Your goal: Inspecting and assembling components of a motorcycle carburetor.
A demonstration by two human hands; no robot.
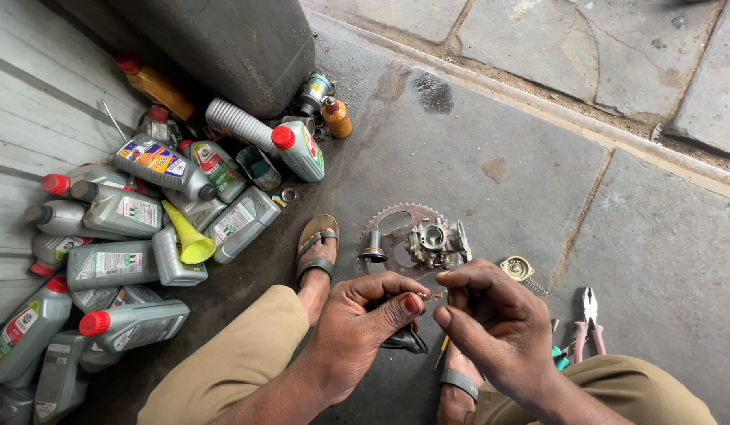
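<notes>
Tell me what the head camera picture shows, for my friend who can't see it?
A squatting person's left hand and right hand pinch a tiny metal part between them over a grey stone floor. Just beyond the hands sit a silver metal carburettor and a toothed round sprocket. Many grey plastic oil bottles are piled to the left.

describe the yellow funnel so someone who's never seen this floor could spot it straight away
Start at the heap of grey oil bottles lying on the stone floor to the left of the person's sandalled foot. The yellow funnel lies on its side near the middle of that heap, spout pointing up and away. It is the only bright yellow cone among grey, red-capped bottles.
</notes>
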